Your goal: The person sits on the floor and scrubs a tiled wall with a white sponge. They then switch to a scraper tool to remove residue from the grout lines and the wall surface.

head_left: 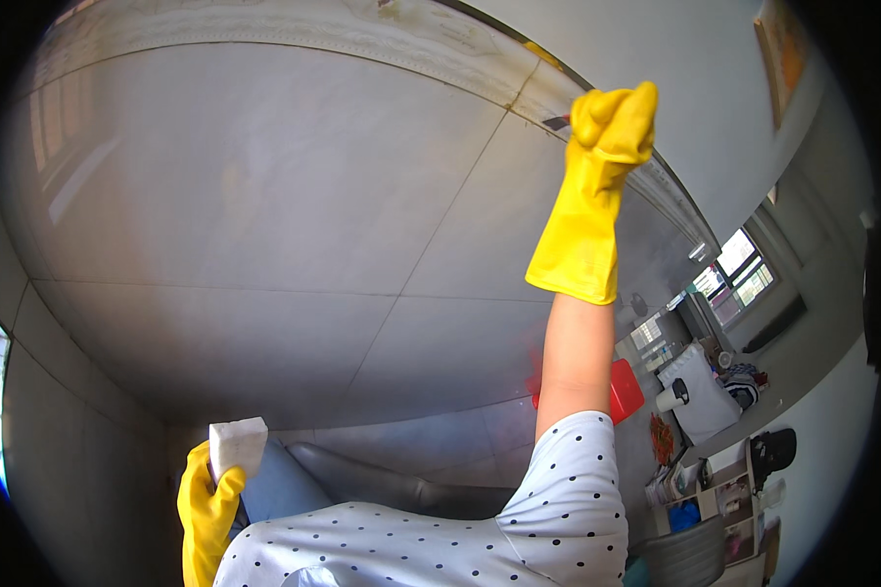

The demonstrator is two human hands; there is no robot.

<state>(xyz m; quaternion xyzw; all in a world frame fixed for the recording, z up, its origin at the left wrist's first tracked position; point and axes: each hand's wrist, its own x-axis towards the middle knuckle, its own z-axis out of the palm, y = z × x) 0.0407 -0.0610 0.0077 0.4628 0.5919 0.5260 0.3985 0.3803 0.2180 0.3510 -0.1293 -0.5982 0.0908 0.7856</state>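
Observation:
My right hand [612, 132], in a long yellow rubber glove, is raised high against the tiled wall [294, 176]. Its fingers are closed, and a small flat dark tool with a bit of red [556, 122] sticks out on their left, by the patterned border strip [401, 64]. Most of that tool is hidden in the fist, so its kind is unclear. Down at the lower left, my left hand [208, 499], gloved in yellow too, grips a white block-shaped sponge [238, 445] between thumb and fingers, away from the wall.
Brownish stains mark the border near a tile joint [508, 106]. A dark leather seat [392, 479] lies along the wall's foot. To the right are a red stool or bin [625, 391], a white-covered table [697, 396], a shelf unit [734, 499] and a grey chair [685, 558].

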